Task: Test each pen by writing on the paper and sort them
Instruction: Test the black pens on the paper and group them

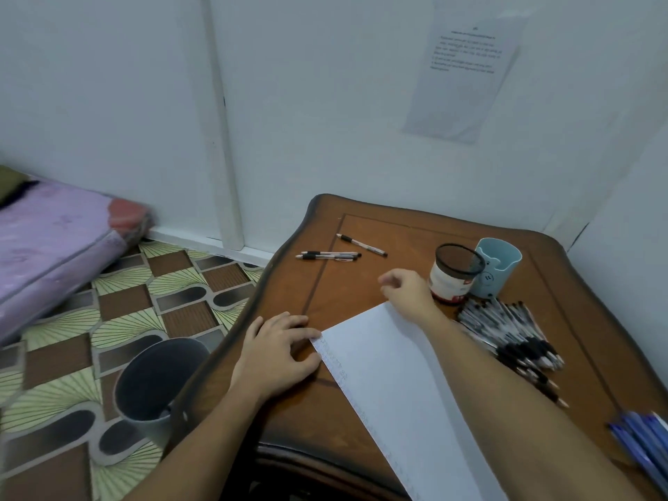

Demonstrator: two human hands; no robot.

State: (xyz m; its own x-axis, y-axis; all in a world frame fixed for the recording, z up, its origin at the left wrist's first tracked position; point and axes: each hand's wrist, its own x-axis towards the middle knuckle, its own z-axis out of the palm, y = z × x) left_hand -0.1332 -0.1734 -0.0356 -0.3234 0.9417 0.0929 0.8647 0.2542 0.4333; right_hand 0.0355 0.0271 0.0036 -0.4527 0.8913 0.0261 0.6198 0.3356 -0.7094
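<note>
A white sheet of paper (pixel 394 385) lies slanted on the brown wooden table (pixel 289 410). My left hand (pixel 278 350) rests flat on the table with its fingertips touching the paper's left corner. My right hand (pixel 406 289) hovers past the paper's far edge, its fingers loosely curled, with no pen visible in it. Three black-grip pens (pixel 329 255) lie at the far left of the table, one of them (pixel 361 244) set a little apart. A heap of several black pens (pixel 513 334) lies to the right of the paper.
A dark mesh cup (pixel 457 274) and a light blue holder (pixel 500 265) stand behind the pen heap. Several blue pens (pixel 643 442) lie at the right edge. A grey bin (pixel 159 377) stands on the patterned floor, left of the table. A mattress (pixel 54 240) lies farther left.
</note>
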